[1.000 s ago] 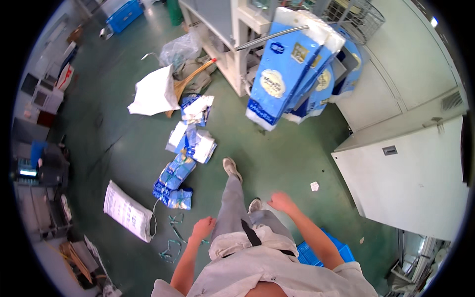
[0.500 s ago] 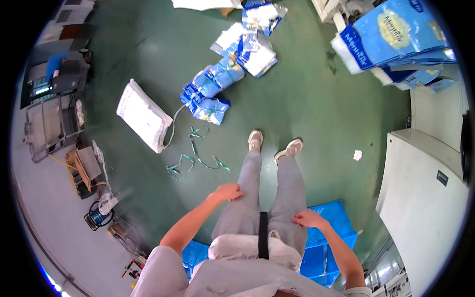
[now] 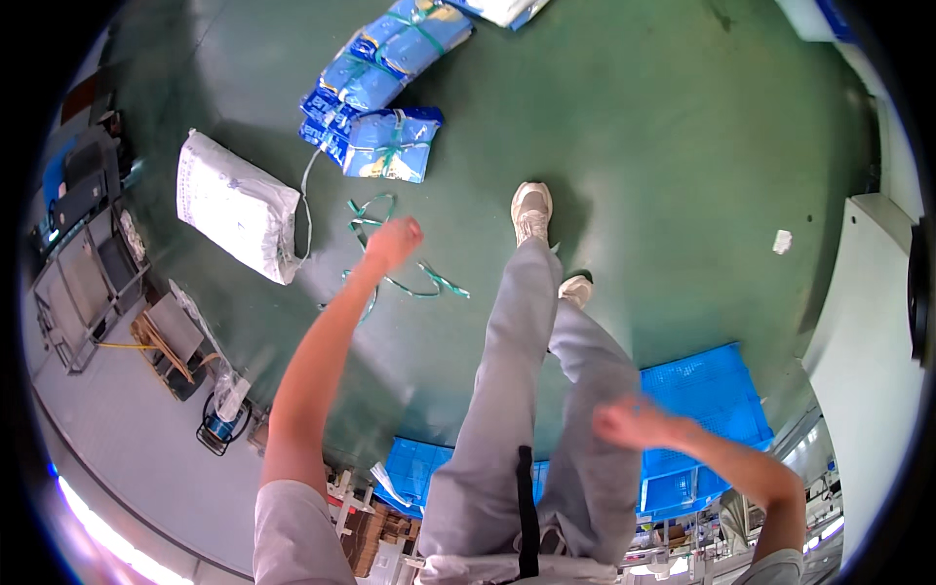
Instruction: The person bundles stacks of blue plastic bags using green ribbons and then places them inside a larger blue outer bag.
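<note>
Green strapping (image 3: pixel 454 287): thin, loosely looped, lying on the green floor (image 3: pixel 673 146) left of the person's feet. Left hand (image 3: pixel 393 244): appears above the strapping, part of which it hides, fingers seemingly curled; nothing shows in it, and how firmly it is closed cannot be told. Right hand (image 3: pixel 634 425): before the right leg of the grey trousers (image 3: pixel 502 336), blurred (its grip cannot be told, nor whether it touches the cloth).

Small blue bundle (image 3: pixel 390 146): printed packaging tied with green strap, on the floor far of the loops. Long blue bundle (image 3: pixel 400 54): likewise tied, just beyond the small one. White sack (image 3: pixel 234 210): one, lying flat, left of the loops; a pale cord (image 3: pixel 308 200) trails by its right end. Shoes (image 3: pixel 532 208): one pair, pale, the left farther forward.

Blue crates: one at near right (image 3: pixel 707 390), beside the right hand, and another at near left (image 3: pixel 411 470). White scrap (image 3: pixel 782 242): small, on the floor at right. White cabinet (image 3: pixel 868 302): at the right edge.
</note>
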A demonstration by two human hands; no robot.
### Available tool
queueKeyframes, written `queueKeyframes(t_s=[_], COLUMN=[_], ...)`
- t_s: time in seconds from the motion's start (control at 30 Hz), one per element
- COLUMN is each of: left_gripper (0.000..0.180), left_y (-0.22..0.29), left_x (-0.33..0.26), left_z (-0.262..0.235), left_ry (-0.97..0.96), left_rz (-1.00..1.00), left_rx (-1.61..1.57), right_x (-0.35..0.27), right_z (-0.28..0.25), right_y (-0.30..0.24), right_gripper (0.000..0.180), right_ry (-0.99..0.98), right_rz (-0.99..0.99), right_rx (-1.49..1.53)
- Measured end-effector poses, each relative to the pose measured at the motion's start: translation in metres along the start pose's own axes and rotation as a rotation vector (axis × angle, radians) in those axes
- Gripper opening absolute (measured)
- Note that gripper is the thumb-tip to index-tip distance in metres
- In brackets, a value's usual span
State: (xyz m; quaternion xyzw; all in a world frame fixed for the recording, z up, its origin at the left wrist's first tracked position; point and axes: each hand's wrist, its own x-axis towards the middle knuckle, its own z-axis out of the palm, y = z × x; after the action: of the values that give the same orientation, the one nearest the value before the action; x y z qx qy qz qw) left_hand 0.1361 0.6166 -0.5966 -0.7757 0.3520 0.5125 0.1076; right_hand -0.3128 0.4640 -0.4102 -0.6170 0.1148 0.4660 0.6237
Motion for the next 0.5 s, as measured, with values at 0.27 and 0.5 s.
queueKeyframes(t_s=[0.27, 0.5], left_gripper=[0.088, 0.055], left_y=[-0.120, -0.117], left_x=[0.181, 0.245], left_z=[0.044, 0.044], left_ry=[0.551, 0.882], left_rz=[-0.201, -0.227], left_rx=[-0.196, -0.524], right_x=[0.175, 0.269], right_z=[-0.177, -0.187], right_y=[0.111, 0.190], right_gripper=[0.011, 0.014], right_ry=[0.954, 0.954], right_rz=[-0.069, -0.166], right_rx=[0.116, 0.124])
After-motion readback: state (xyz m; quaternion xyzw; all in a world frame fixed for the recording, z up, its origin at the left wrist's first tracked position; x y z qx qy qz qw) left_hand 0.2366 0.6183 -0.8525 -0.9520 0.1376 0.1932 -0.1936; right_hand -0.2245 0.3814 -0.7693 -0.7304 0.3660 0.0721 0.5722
